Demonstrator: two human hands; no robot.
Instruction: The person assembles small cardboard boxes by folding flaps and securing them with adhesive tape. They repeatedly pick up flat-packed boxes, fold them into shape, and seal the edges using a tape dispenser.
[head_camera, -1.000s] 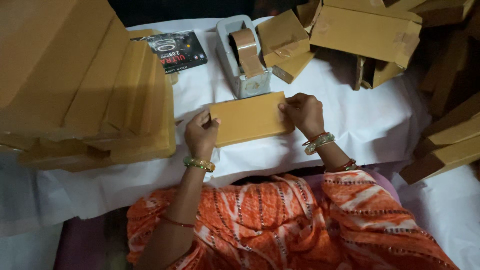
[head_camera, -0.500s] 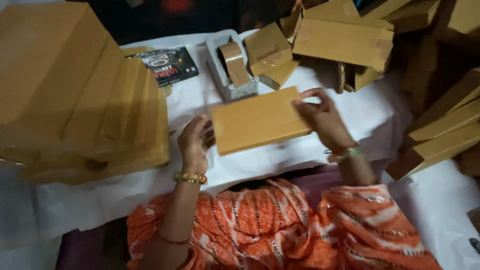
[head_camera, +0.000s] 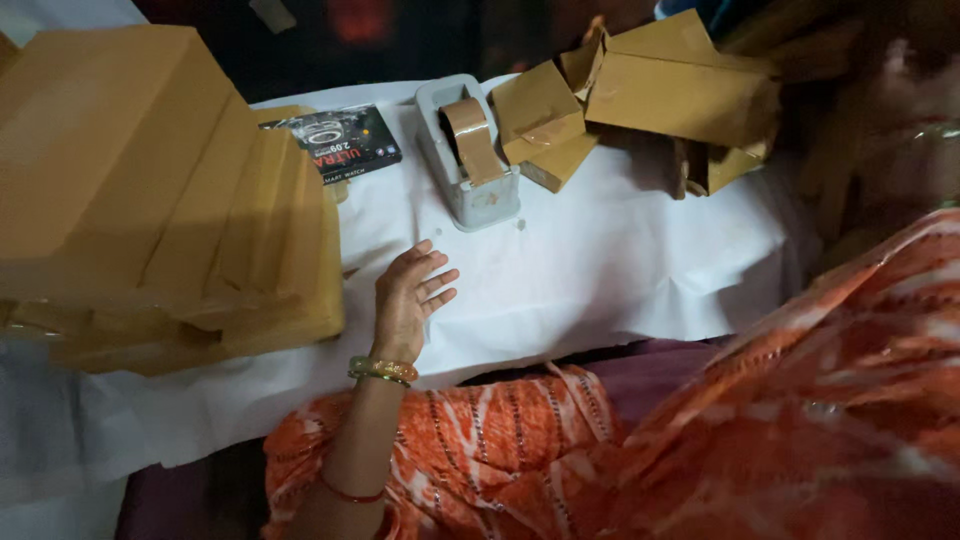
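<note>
Fingers (head_camera: 440, 285) of our left hand (head_camera: 405, 305) lie spread and empty on the white counter (head_camera: 600, 270), just below one grey tape dispenser (head_camera: 468, 155); one tan box stack (head_camera: 170, 200) stands left of it. Our right hand is hidden.

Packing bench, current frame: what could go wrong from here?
1. The stack of brown boxes leans in steps toward the left hand, which rests open beside it; a nudge might topple it.
2. The right hand is out of view, only an orange sleeve shows blurred, so a swing could clip the loose boxes.
3. The tape dispenser sits close ahead of the left hand; its cutting edge may catch fingers.
</note>
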